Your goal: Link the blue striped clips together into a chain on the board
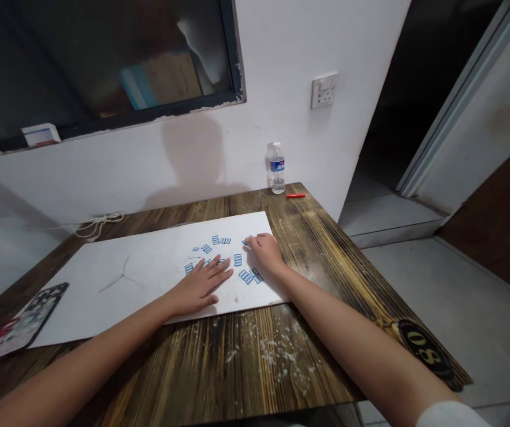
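Note:
Several small blue-striped tiles (224,241) lie scattered on a large white board (117,279) on a wooden table (255,356). My left hand (199,286) lies flat on the board with fingers stretched out over some tiles. My right hand (264,251) rests curled on the board's right part, fingertips touching a tile at the far side; more tiles (249,276) lie beside its wrist.
A water bottle (276,168) and a red lighter (295,196) stand at the table's far right corner by the wall. A phone (28,320) lies at the left edge, a white cord (97,224) at the back. The floor drops away right of the table.

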A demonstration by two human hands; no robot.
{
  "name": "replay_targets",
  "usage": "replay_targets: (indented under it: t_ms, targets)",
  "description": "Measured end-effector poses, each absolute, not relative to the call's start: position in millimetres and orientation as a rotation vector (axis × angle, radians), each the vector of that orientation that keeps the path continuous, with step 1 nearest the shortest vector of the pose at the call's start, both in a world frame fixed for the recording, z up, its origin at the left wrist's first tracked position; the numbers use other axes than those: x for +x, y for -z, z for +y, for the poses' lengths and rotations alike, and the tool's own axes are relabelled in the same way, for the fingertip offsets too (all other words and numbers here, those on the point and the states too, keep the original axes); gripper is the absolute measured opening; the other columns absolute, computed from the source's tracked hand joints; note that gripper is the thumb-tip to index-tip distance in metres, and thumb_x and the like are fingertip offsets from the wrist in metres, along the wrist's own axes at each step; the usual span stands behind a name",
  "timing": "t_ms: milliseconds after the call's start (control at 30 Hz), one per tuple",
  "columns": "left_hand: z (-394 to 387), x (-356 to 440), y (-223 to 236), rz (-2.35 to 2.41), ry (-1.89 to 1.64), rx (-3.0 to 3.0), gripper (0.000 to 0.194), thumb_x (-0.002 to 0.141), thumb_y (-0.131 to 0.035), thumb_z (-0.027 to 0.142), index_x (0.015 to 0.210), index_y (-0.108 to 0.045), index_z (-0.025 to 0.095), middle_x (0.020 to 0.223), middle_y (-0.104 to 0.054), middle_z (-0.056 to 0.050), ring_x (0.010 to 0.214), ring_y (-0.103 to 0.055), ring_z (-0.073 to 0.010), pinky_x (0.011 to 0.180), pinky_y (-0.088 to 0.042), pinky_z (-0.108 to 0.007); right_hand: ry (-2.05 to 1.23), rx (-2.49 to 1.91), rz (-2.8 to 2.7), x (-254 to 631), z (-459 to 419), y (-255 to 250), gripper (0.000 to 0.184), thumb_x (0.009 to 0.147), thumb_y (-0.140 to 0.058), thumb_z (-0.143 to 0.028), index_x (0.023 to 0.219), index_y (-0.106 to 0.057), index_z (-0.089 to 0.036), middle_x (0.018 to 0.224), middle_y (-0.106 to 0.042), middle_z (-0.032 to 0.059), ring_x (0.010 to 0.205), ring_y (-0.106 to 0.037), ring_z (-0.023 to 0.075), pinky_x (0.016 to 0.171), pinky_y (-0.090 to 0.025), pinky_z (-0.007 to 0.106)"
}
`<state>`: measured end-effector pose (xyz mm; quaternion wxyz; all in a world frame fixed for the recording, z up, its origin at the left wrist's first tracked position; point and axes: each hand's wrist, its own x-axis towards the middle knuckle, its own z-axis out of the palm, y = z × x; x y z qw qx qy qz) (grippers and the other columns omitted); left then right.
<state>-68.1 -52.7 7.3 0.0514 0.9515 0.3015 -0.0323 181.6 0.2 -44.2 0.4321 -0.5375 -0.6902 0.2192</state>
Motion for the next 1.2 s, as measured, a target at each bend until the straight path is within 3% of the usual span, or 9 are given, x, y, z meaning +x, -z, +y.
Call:
replay_targets:
  t_ms: [133,233,367,567,700,867,967,1133,1200]
  targets:
    - [-60,-93,0,1.250,0.092,2.803,0.077,0.086,-0.026,0.071,0.151,-0.021,0.029,0.157,-0.019,-0.010,0.144,-0.014,-0.0350,0.111,-0.014,-0.056,-0.467,-1.416,-1.955,177,-8,39,0.034,0.096,-0.040,-0.040,0.104,-0.071,-0.030,0.124,-0.064,0.0041,0.127,-0.043,0.0308,0.107,-0.018,0.062]
    - [-53,-100,4,1.259,0.041,2.781,0.074,0.089,-0.024,0.069,0.151,-0.020,0.029,0.157,-0.021,-0.010,0.144,-0.017,-0.0312,0.113,-0.015,-0.052,-0.451,-1.334,-2.144,175,-12,38,0.033,0.096,-0.040,-0.043,0.112,-0.068,-0.033,0.138,-0.054,0.0028,0.134,-0.036,0.0314,0.107,-0.015,0.064]
    - [-39,-94,8,1.352,-0.117,2.741,0.074,0.092,-0.024,0.063,0.152,-0.016,0.022,0.155,-0.026,-0.014,0.143,-0.020,-0.0289,0.113,-0.017,-0.048,-0.386,-1.232,-2.289,175,-16,38,0.032,0.096,-0.042,-0.041,0.116,-0.066,-0.036,0.143,-0.048,0.0018,0.138,-0.031,0.0315,0.108,-0.016,0.063]
    - [-35,-80,12,1.436,-0.010,2.726,0.061,0.093,-0.030,0.059,0.148,-0.030,0.032,0.157,-0.021,-0.007,0.144,-0.015,-0.0326,0.110,-0.017,-0.058,-0.336,-1.069,-2.444,177,-22,31,0.032,0.095,-0.046,-0.044,0.119,-0.065,-0.036,0.138,-0.054,0.0002,0.136,-0.035,0.0308,0.109,-0.019,0.061]
    - [-40,-83,13,1.393,-0.081,2.761,0.058,0.091,-0.038,0.058,0.144,-0.036,0.035,0.157,-0.023,-0.006,0.144,-0.016,-0.0345,0.109,-0.019,-0.059,-0.328,-0.895,-2.519,177,-25,29,0.030,0.095,-0.047,-0.042,0.115,-0.068,-0.033,0.133,-0.058,0.0028,0.132,-0.041,0.0283,0.108,-0.026,0.055]
    - [-48,-88,13,1.274,-0.430,2.859,0.036,0.094,-0.042,0.040,0.118,-0.066,0.027,0.133,-0.058,-0.006,0.131,-0.044,-0.0265,0.106,-0.033,-0.049,-0.316,-0.732,-2.488,175,-26,30,0.029,0.095,-0.048,-0.040,0.099,-0.074,-0.028,0.111,-0.071,0.0053,0.112,-0.058,0.0226,0.101,-0.036,0.042]
    - [-50,-88,13,1.255,-0.573,2.871,0.031,0.094,-0.044,0.034,0.107,-0.070,0.025,0.114,-0.069,-0.006,0.115,-0.058,-0.0224,0.100,-0.040,-0.043,-0.271,-0.765,-2.427,175,-27,30,0.031,0.096,-0.046,-0.038,0.098,-0.074,-0.025,0.100,-0.074,0.0065,0.103,-0.062,0.0206,0.095,-0.039,0.037]
    - [-50,-87,14,1.200,-0.450,2.889,0.040,0.093,-0.047,0.038,0.128,-0.058,0.025,0.138,-0.053,-0.007,0.128,-0.046,-0.0244,0.103,-0.037,-0.044,-0.192,-0.825,-2.521,173,-32,31,0.034,0.092,-0.051,-0.045,0.121,-0.064,-0.032,0.132,-0.059,0.0054,0.127,-0.046,0.0288,0.103,-0.032,0.047]
    - [-49,-87,15,1.176,-0.351,2.876,0.045,0.092,-0.047,0.041,0.135,-0.052,0.027,0.143,-0.048,-0.007,0.133,-0.041,-0.0257,0.104,-0.035,-0.046,-0.182,-0.913,-2.551,173,-33,33,0.036,0.092,-0.051,-0.048,0.123,-0.063,-0.035,0.137,-0.055,0.0053,0.129,-0.043,0.0322,0.103,-0.031,0.052]
